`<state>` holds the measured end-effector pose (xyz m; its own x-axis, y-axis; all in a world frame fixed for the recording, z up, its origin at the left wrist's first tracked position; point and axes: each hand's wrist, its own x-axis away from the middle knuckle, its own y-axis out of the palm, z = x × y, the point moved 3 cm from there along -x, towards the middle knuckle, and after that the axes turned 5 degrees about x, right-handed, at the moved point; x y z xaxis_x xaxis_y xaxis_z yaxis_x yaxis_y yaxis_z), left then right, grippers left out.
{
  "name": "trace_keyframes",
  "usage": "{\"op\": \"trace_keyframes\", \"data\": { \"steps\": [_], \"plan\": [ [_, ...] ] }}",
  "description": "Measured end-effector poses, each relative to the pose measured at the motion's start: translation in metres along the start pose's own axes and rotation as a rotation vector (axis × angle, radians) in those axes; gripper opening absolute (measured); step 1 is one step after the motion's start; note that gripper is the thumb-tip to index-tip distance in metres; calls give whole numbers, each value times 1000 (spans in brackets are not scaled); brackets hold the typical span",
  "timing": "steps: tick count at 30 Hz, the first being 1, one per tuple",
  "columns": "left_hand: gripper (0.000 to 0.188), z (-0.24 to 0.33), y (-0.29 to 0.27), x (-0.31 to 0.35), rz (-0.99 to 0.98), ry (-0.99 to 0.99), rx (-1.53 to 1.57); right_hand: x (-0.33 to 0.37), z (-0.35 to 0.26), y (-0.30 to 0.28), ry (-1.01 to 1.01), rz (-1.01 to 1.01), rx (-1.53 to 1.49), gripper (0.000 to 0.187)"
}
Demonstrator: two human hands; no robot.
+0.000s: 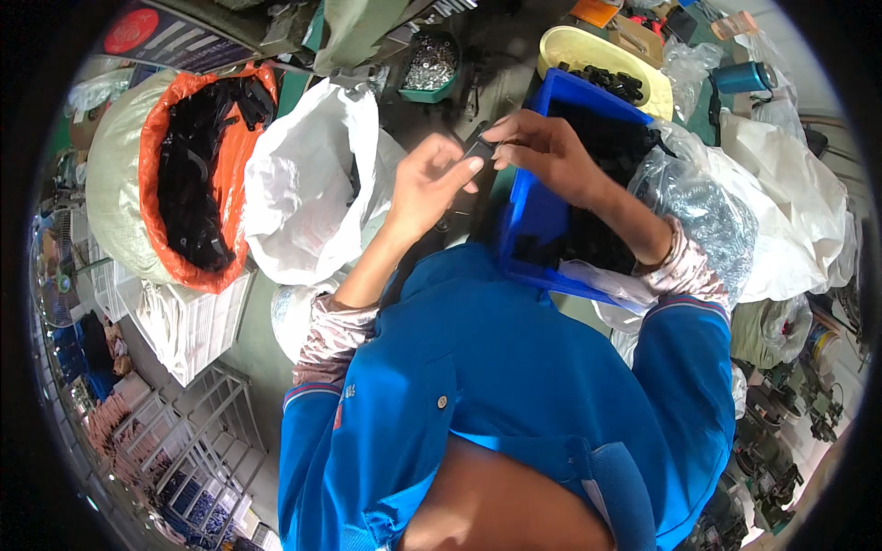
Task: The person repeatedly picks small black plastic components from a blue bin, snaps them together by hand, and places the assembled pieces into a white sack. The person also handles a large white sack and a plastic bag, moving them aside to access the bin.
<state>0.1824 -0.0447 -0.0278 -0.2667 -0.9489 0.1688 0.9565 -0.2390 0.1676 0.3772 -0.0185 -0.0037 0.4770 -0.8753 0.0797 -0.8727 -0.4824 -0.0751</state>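
Note:
A small black part (480,147), perhaps plastic, is held up between my two hands; its exact kind is too small to tell. My left hand (432,179) pinches it from the left between thumb and fingers. From the right, my right hand (542,151) grips its upper end with the fingertips. Just beneath my right forearm stands a blue bin (519,220) with dark pieces inside. Left of my hands, a white plastic sack (303,184) hangs with its mouth spread wide.
An orange-lined sack (150,184) of black parts stands at the far left. Beyond my hands are a green tray (430,95) of small metal pieces and a yellow tub (570,41) with black parts. A teal cylinder (742,78) and clear plastic bags (707,197) sit right.

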Motion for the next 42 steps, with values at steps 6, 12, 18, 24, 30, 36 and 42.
{"op": "trace_keyframes", "data": {
  "steps": [6,12,18,24,30,36,42],
  "plan": [
    [27,-2,-4,5,17,50,51,-64,48,-188,-173,304,1255,22],
    [27,2,-5,18,98,21,5,-75,153,-255,-63,112,1250,20],
    [22,3,-26,24,70,105,136,-71,73,-236,194,301,825,24],
    [22,16,-35,-1,-46,233,119,-34,-23,-127,38,102,-49,32],
    [23,31,-61,-1,-19,368,-71,-28,-33,-28,-36,38,-246,35],
    [23,36,-95,9,-16,312,-287,-40,-33,38,-90,142,-84,30],
    [24,40,-125,10,-50,452,-349,-59,-42,77,-36,163,177,26]
  ]
}}
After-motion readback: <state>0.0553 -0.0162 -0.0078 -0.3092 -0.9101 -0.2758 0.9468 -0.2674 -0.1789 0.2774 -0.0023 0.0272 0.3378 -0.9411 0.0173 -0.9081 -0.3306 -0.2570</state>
